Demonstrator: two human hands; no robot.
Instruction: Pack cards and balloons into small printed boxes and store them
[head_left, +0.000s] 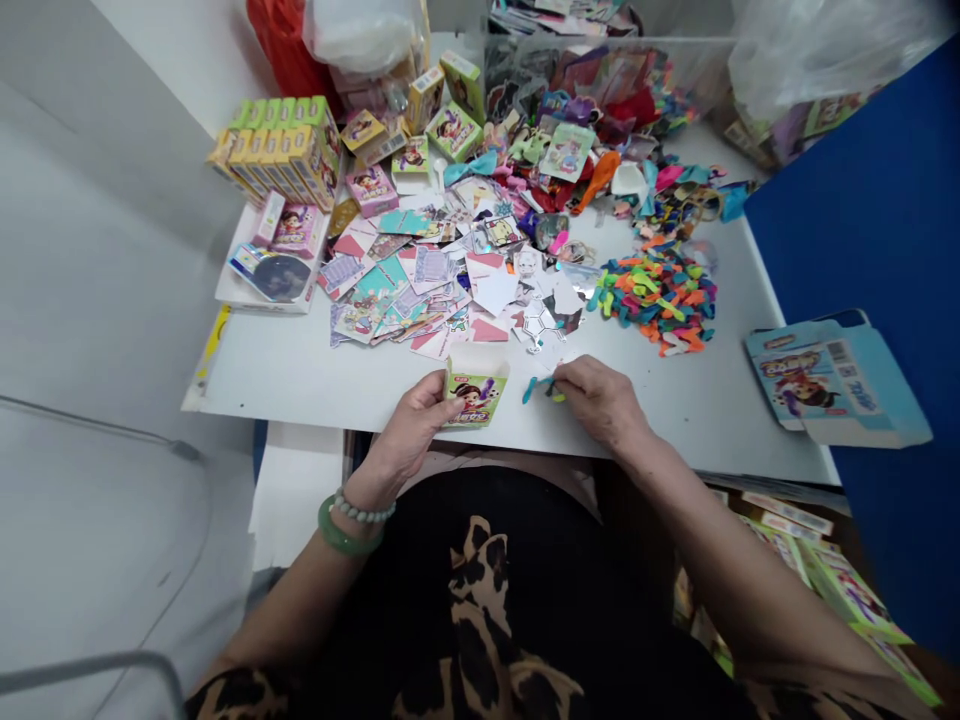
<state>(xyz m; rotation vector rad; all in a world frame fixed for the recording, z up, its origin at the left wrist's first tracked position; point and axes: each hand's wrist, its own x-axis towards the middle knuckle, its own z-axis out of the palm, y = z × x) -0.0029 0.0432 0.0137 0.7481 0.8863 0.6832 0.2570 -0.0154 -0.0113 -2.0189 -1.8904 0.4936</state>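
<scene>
Near the front edge of the white table (262, 365), my left hand (420, 420) grips a small green box (474, 400) with a cartoon figure on it; its top flap stands open. To the right, my right hand (600, 400) is closed with the fingertips pinched together at the tabletop. Small balloons (531, 388), blue and yellow-green, show at those fingertips. Beyond the right hand lies a heap of colourful small balloons (660, 300). Ahead of the box spreads a loose pile of printed cards and stickers (405, 290).
Stacked yellow and green boxes (281, 145) stand at the back left above a white tray (259, 298). A clear bin (600, 60) of mixed trinkets is at the back. At the right, a flattened blue box (832, 380) overhangs the edge beside a blue panel (862, 230).
</scene>
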